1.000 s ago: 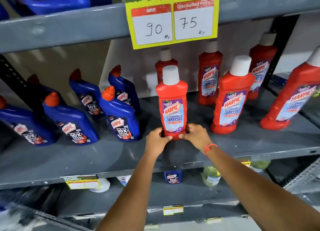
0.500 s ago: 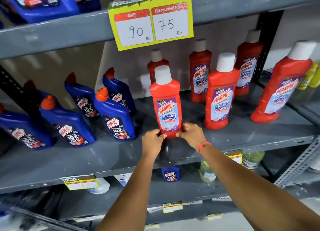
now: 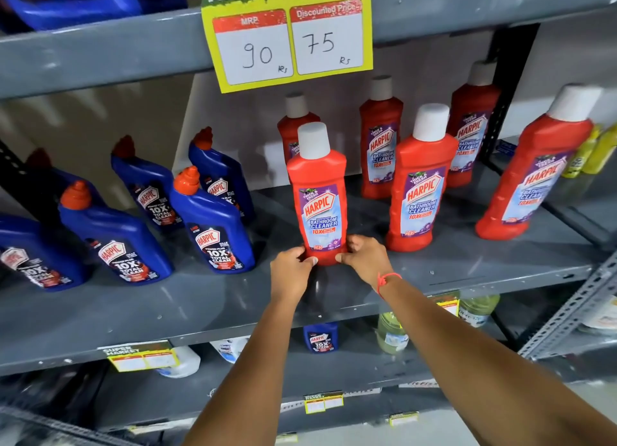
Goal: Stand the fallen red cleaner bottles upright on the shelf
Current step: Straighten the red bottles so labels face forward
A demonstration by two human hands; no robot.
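A red cleaner bottle (image 3: 319, 195) with a white cap stands upright at the middle of the grey shelf (image 3: 467, 272). My left hand (image 3: 291, 272) and my right hand (image 3: 364, 258) both grip its base from either side. Several other red bottles stand upright behind and to the right: one directly behind (image 3: 292, 128), one at the back (image 3: 381, 138), one beside my right hand (image 3: 419, 181), one at the back right (image 3: 470, 125), and one at the far right (image 3: 537, 168). None of the red bottles in view lies on its side.
Several blue cleaner bottles (image 3: 210, 225) with orange caps stand on the shelf's left half. A yellow price card (image 3: 290, 38) hangs from the upper shelf edge. Yellow bottles (image 3: 591, 155) sit beyond a black upright at the right. Lower shelves hold more bottles.
The view has shifted slightly between frames. Both hands stay on the base of the same red bottle, which remains upright.
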